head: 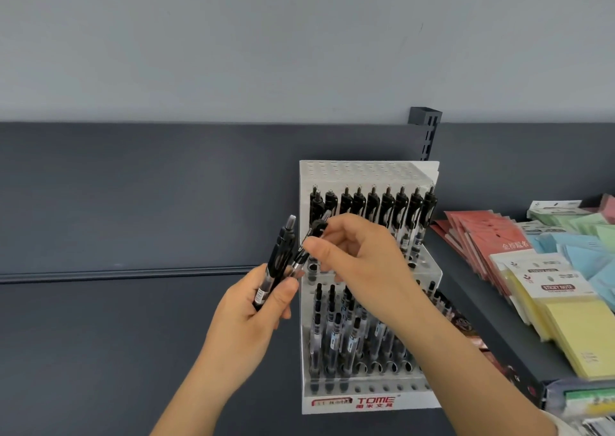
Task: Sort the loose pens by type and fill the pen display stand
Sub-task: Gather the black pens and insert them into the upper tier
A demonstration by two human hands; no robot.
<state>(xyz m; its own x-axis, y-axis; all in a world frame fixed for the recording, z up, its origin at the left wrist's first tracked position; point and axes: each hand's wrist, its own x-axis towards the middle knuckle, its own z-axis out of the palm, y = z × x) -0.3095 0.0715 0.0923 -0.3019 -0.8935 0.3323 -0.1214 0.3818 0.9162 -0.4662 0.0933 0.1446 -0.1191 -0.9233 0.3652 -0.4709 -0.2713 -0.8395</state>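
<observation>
A white tiered pen display stand (366, 402) stands on a dark shelf, labelled TOME at its base. Black click pens (386, 206) fill its top row, and more pens (332, 322) stand in the lower tiers beside several unfilled holes. My left hand (253, 312) grips a small bunch of black pens (281, 259), tips down, just left of the stand. My right hand (352, 252) pinches one black pen (311, 236) by its upper part, tilted, in front of the stand's left side, close above the bunch.
The dark shelf surface (116, 335) stretches to the left, with a dark back panel (149, 196) behind. To the right, a lower shelf holds red envelopes (479, 236), yellow sticky notes (572, 322) and blue and green pads (579, 242). A black slotted upright (429, 132) rises behind the stand.
</observation>
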